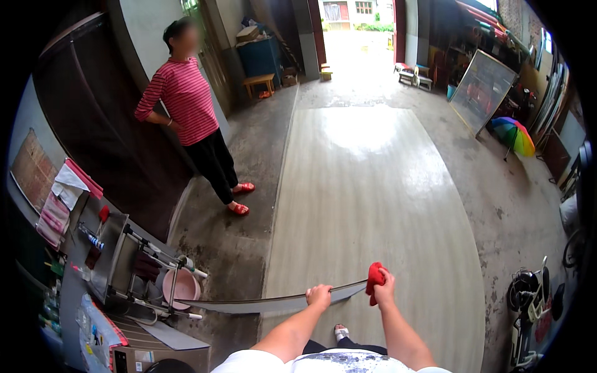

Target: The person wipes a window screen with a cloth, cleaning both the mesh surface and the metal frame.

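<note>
A long, thin grey strip (pixel 249 306) stands on edge in front of me, running from beside the pink basin on the left to a point just past my feet. My left hand (pixel 319 296) is closed over its upper edge, near the middle of my body. At the strip's right end, my right hand (pixel 386 290) grips a bunched red cloth (pixel 374 281). The cloth hangs by the end of the strip; whether it presses on it I cannot tell. Below lies a large pale, wood-grained sheet (pixel 360 205) on the floor.
A person (pixel 189 99) in a striped top stands at the left, hand on hip. The pink basin (pixel 181 285) sits by a metal rack (pixel 127 261). On the right are a rainbow umbrella (pixel 513 135), a leaning framed panel (pixel 484 90) and a bicycle (pixel 528 304). Stools (pixel 415 76) stand near the doorway.
</note>
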